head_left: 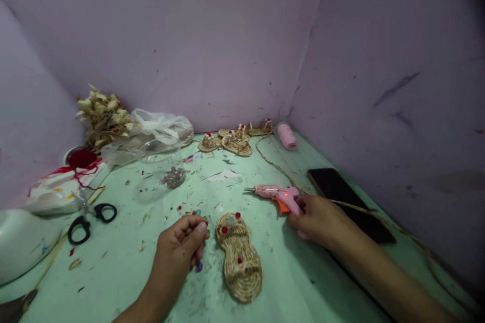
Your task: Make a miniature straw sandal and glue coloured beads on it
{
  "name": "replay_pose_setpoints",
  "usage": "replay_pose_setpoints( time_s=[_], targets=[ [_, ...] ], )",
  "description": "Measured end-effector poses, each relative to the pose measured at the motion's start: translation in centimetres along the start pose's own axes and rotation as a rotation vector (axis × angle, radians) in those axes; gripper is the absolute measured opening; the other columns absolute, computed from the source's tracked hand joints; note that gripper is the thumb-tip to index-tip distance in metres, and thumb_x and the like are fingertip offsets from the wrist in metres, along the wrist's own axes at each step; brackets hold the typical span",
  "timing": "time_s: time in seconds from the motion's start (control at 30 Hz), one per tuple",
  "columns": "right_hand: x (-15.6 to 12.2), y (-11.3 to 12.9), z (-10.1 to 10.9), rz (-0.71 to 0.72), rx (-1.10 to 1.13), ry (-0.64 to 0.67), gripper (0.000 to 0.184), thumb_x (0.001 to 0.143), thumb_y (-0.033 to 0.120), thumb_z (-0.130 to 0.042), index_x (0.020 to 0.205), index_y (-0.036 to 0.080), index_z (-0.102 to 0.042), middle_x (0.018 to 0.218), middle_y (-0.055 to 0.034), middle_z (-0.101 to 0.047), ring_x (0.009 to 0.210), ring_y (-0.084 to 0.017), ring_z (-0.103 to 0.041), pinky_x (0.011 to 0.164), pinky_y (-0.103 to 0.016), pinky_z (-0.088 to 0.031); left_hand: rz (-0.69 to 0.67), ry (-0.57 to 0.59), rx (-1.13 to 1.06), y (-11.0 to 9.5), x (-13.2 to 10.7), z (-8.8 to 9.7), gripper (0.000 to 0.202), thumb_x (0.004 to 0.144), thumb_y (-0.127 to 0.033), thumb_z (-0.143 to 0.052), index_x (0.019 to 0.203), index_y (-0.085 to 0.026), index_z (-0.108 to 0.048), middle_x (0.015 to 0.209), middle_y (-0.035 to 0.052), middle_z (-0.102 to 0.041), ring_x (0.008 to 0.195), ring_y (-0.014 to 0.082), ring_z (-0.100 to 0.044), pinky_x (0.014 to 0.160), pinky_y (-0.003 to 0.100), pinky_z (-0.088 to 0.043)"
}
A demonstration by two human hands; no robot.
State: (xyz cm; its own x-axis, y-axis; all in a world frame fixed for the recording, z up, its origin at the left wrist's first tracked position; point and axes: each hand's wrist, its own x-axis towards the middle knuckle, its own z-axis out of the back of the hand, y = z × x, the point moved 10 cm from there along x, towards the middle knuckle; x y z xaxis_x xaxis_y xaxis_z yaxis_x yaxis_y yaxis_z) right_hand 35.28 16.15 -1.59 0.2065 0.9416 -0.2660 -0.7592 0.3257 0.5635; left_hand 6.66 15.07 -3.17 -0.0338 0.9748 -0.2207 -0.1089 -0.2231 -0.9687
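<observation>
At eight o'clock, mixed beads (177,177) inside clear container (155,190). Pinching small beads (199,266) in left hand (184,242) at seven; gripping pink glue gun (275,193) in right hand (320,219) at four. At six, woven slipper (238,248) on green desk (125,272); lilac wall (220,45) at twelve.

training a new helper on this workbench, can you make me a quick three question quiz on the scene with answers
1. Multiple choice: What does the right hand hold?
a) pink thread spool
b) pink glue gun
c) black phone

2. True or false: The black-handled scissors lie nearer the left hand than the right hand.

3. Count: How many red beads sit on the slipper-shaped rope piece between the hands?

Key: 1. b; 2. true; 3. three
</observation>
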Motion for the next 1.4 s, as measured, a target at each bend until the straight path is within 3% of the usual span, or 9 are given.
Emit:
replay_pose_setpoints(
  time_s=[0.13,0.23,0.33,0.5,0.83,1.4],
  targets=[
    [-0.6,-0.6,-1.4,-0.07,0.423,0.125,0.004,0.066,0.022,-0.053,0.067,0.019,-0.056,0.046,0.0028,-0.051,0.041,-0.013,-0.047,0.04,-0.023,-0.034,-0.007,0.002,-0.012,-0.1,0.0,0.0,0.028,0.068,-0.041,-0.063,0.072,-0.014,-0.058,0.047,-0.0035,-0.052,0.035,0.0044,-0.036,0.034,0.016,-0.029],
    [-1.8,0.3,-1.3,0.035,0.724,0.121,0.021,0.068,0.03,-0.061,0.084,0.017,-0.059,0.053,0.0026,-0.052,0.047,-0.012,-0.048,0.039,-0.021,-0.035,-0.008,0.0,-0.032,0.0,-0.1,0.1,0.028,0.069,-0.041,-0.063,0.071,-0.014,-0.058,0.047,-0.0036,-0.052,0.035,0.0045,-0.036,0.033,0.016,-0.029],
    [-3.5,0.7,-1.4,0.165,0.831,0.125,0.039,0.072,0.044,-0.06,0.097,0.014,-0.059,0.051,0.0039,-0.047,0.043,-0.01,-0.04,0.038,-0.021,-0.029,-0.02,-0.002,-0.033,0.0,-0.2,0.1,0.027,0.069,-0.04,-0.062,0.071,-0.014,-0.058,0.048,-0.0037,-0.052,0.036,0.0044,-0.037,0.034,0.016,-0.03],
    [-5.4,-0.7,-2.4,0.22,0.836,0.16,0.046,0.081,0.056,-0.042,0.093,0.017,-0.063,0.048,0.0015,-0.048,0.042,-0.012,-0.034,0.044,-0.026,-0.025,-0.017,0.001,-0.044,-0.2,-0.2,-0.1,0.028,0.068,-0.04,-0.064,0.072,-0.014,-0.058,0.049,-0.0038,-0.052,0.036,0.0044,-0.037,0.033,0.016,-0.031],
    [-6.7,0.4,-4.1,0.272,0.753,0.299,0.044,0.076,0.06,-0.048,0.078,0.019,-0.063,0.052,0.0026,-0.043,0.048,-0.012,-0.035,0.048,-0.026,-0.031,-0.018,-0.009,-0.035,-0.1,-0.2,0.0,0.026,0.068,-0.04,-0.064,0.072,-0.014,-0.059,0.054,-0.0023,-0.055,0.036,0.0043,-0.038,0.033,0.016,-0.032],
    [-7.0,0.7,-3.7,0.316,0.771,0.215,0.035,0.077,0.055,-0.051,0.076,0.023,-0.066,0.057,0.0027,-0.042,0.051,-0.012,-0.037,0.049,-0.024,-0.036,-0.033,-0.007,-0.041,-0.4,-0.2,-0.2,0.025,0.067,-0.038,-0.064,0.072,-0.014,-0.059,0.056,-0.0021,-0.055,0.037,0.0045,-0.038,0.033,0.017,-0.034]
  ],
)
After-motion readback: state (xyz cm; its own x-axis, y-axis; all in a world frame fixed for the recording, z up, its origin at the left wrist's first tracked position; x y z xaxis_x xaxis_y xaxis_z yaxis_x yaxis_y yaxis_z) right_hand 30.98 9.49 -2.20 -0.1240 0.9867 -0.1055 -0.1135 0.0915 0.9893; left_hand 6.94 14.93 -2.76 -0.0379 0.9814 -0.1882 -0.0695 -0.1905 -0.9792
